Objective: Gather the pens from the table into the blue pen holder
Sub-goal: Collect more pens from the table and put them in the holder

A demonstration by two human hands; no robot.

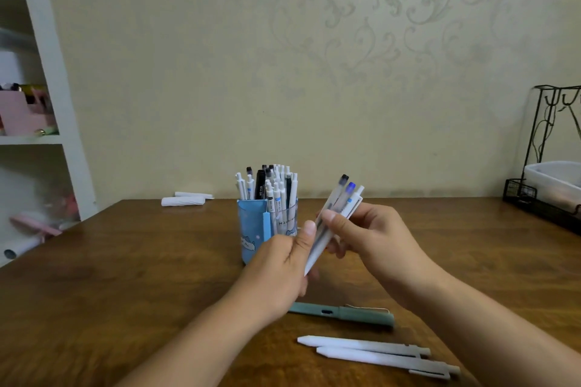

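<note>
The blue pen holder (253, 229) stands at mid-table, packed with several white and black pens. Just right of it, both hands hold a tilted bundle of pens (341, 204), tops pointing up and right. My left hand (283, 264) pinches the bundle's lower end with thumb up. My right hand (364, 236) grips the upper part. On the table nearer me lie a teal pen (345, 314) and two white pens (361, 344) (386, 360).
Two white rolled items (185, 199) lie at the table's back left. A black wire rack (540, 207) holding a white tray stands at the right edge. White shelves (47, 104) with pink items stand at the left, beyond the table.
</note>
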